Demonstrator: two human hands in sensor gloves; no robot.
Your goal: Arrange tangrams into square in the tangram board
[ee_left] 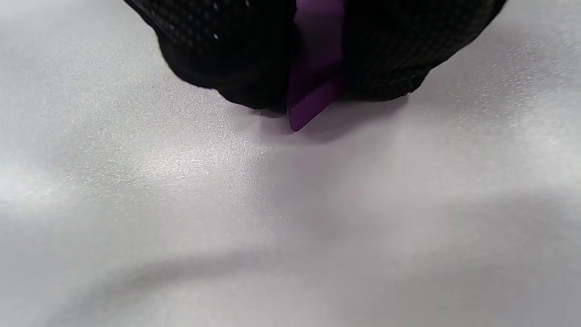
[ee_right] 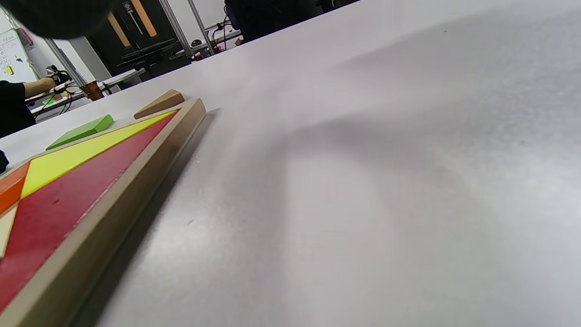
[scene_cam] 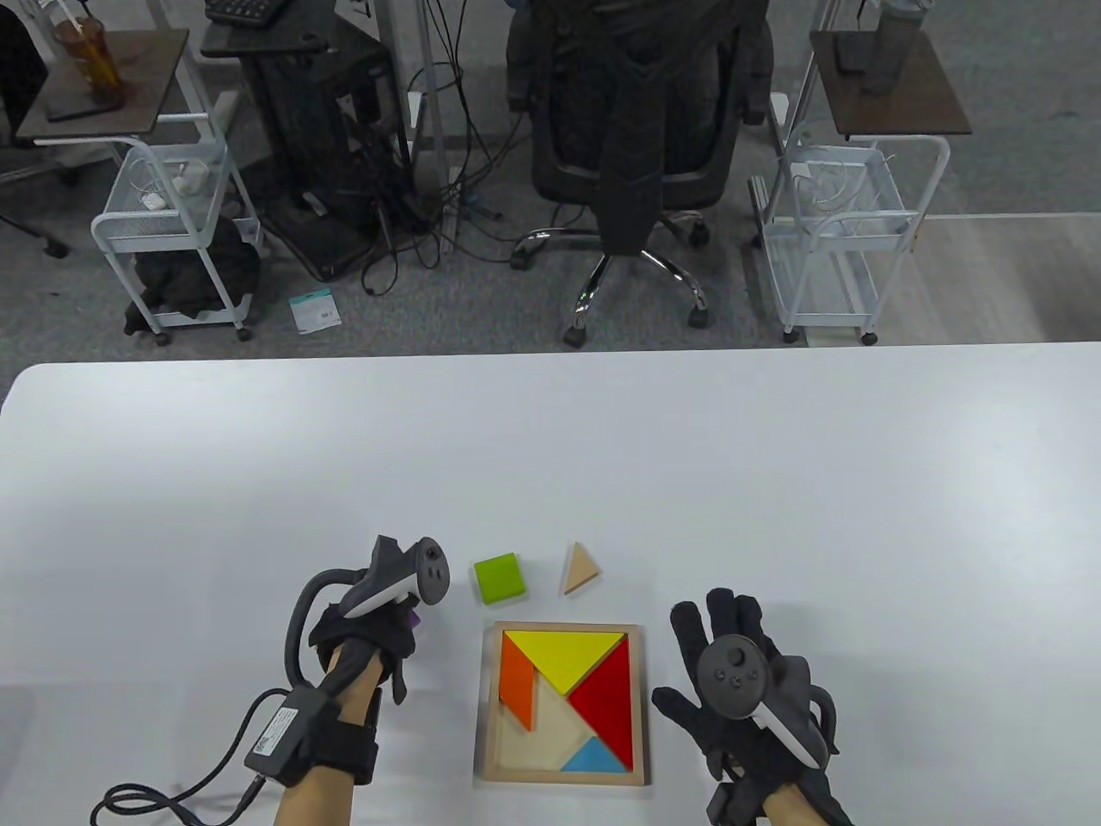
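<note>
The wooden tangram board (scene_cam: 641, 701) lies near the table's front edge and holds a yellow triangle (scene_cam: 563, 658), a red triangle (scene_cam: 606, 701), an orange piece (scene_cam: 518, 684) and a small blue triangle (scene_cam: 592, 757). A green square (scene_cam: 499, 578) and a plain wood triangle (scene_cam: 581, 570) lie just beyond it. Left of the board, my left hand (scene_cam: 378, 641) pinches a purple piece (ee_left: 313, 91) between curled fingers, its tip at the tabletop. My right hand (scene_cam: 731, 680) rests flat right of the board with fingers spread, holding nothing.
The white table (scene_cam: 774, 482) stretches wide beyond and to both sides of the board. A cable (scene_cam: 172, 792) trails from my left wrist. An office chair (scene_cam: 636, 129) and wire carts (scene_cam: 172, 224) stand on the floor past the far edge.
</note>
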